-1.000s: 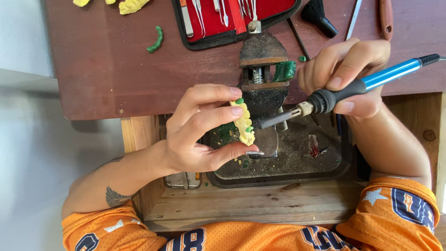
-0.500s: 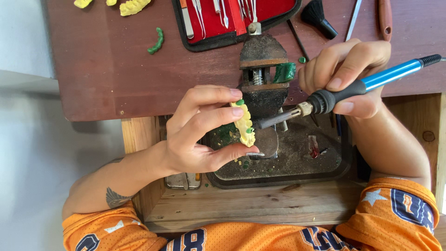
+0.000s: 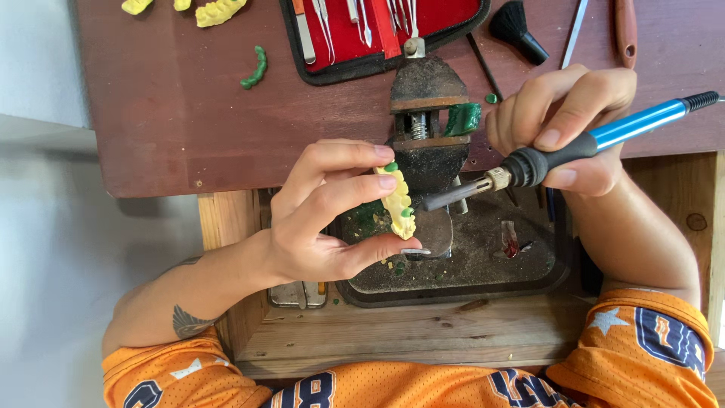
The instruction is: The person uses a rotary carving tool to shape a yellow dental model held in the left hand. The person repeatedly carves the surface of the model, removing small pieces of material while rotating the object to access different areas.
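I had my left hand [image 3: 325, 219] pinched shut around the yellow tooth cast [image 3: 398, 202], tilted edge-up so its green wax spots faced the tip. My right hand [image 3: 563, 128] gripped the blue-handled heated iron [image 3: 559, 155], its tip just at the cast's three o'clock, above the dark tray [image 3: 468, 279].

You held a pale yellow dental cast [image 3: 398, 204] dotted with green wax, and a blue-handled, black-gripped soldering iron [image 3: 574, 147]; your orange jersey [image 3: 423, 385] showed white stars.
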